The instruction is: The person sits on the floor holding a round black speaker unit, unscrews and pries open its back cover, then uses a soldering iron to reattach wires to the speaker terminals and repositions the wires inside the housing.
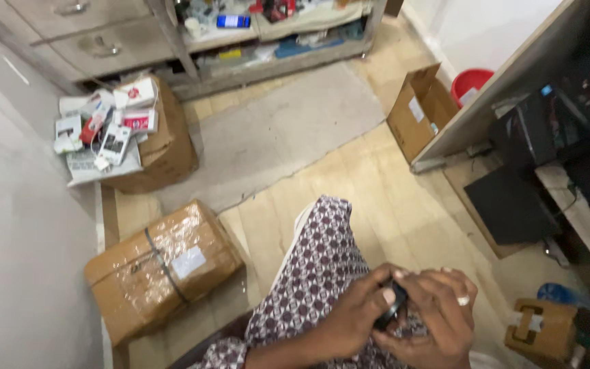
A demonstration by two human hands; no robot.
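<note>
Small black device (392, 309) is pinched between the left hand (353, 318) and the ringed right hand (438, 316), above a patterned lap. Beige floor tiles (390, 205) and a grey mat (281, 130) are seen; a taped carton (162, 266) is shut, another carton (419, 109) stands open

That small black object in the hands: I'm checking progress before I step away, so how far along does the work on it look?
Done: nothing visibly finished; the taped brown carton on the floor is sealed. In hand: the left hand and right hand both grip the small black object over the lap, left thumb pressing its edge. Left: too much of it is hidden to tell whether it is open or closed.
</note>
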